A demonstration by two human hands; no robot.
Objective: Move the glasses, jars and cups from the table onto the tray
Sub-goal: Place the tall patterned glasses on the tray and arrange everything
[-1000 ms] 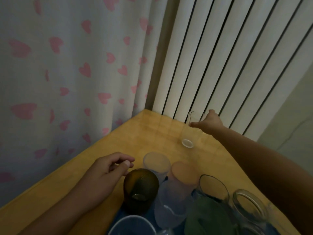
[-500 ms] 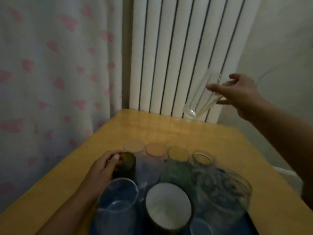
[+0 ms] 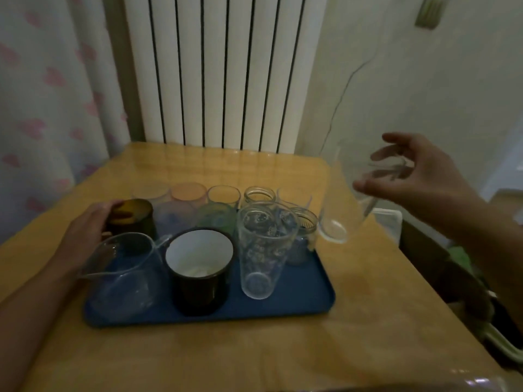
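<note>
A blue tray (image 3: 300, 302) lies on the wooden table (image 3: 283, 349), crowded with several glasses, jars and cups. Among them are a dark amber cup (image 3: 133, 219), a black mug with a white inside (image 3: 199, 270), a tall clear glass (image 3: 263, 250) and a clear pitcher (image 3: 124, 267). My left hand (image 3: 87, 233) grips the side of the amber cup. My right hand (image 3: 416, 176) holds a tall clear glass (image 3: 343, 199) tilted in the air, above the table just right of the tray's far right corner.
A white radiator (image 3: 223, 72) stands behind the table, and a curtain with pink hearts (image 3: 48, 94) hangs at the left. Dark clutter and a white container (image 3: 387, 219) sit beyond the table's right edge.
My right hand lifted the clear glass from the far end of the table and carried it right and down toward the tray. My left hand closed on the amber cup. The view tilted down.
</note>
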